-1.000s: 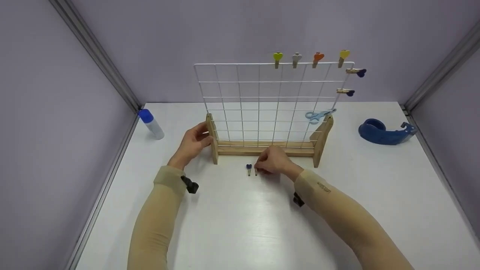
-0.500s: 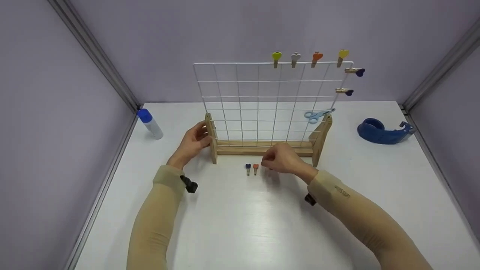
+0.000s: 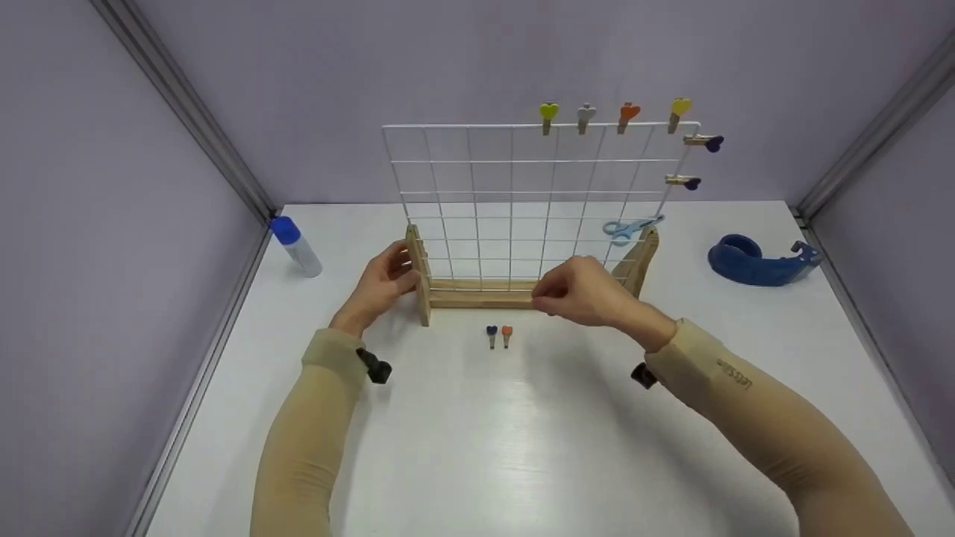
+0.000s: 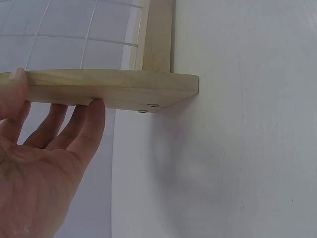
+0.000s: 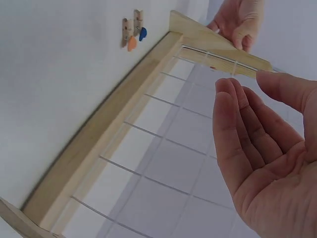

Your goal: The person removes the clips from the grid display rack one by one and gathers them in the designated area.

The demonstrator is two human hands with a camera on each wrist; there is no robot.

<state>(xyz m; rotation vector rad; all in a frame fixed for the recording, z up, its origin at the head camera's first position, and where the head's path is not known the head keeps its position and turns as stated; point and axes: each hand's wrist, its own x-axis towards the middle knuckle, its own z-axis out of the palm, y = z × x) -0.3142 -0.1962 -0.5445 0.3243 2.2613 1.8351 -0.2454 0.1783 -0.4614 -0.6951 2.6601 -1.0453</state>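
**Left hand on the stand, right hand empty above the base**

Your left hand (image 3: 384,283) grips the left wooden foot (image 4: 114,89) of the wire grid stand (image 3: 522,201), thumb on one face and fingers on the other. Your right hand (image 3: 578,292) hangs just in front of the stand's bottom rail (image 3: 481,300), fingers relaxed and slightly bent, holding nothing; the wrist view shows an empty palm (image 5: 267,148).

Two small clips, one blue (image 3: 492,335) and one orange (image 3: 507,334), lie side by side on the white table (image 3: 477,447), just in front of the rail and to the left of your right hand. Six more clips sit on the grid: four along the top edge (image 3: 608,115) and two on the right edge (image 3: 694,160).

What could go wrong, as I judge it:
- The grid is tall and light. If you pull a clip off the top while your left grip is slack, the stand may tip or slide.
- The two loose clips are small and touching or nearly so; a sleeve sweeping past could scatter them.
- Scissors (image 3: 630,227) lie behind the grid near its right foot; a shove could knock the stand into them.
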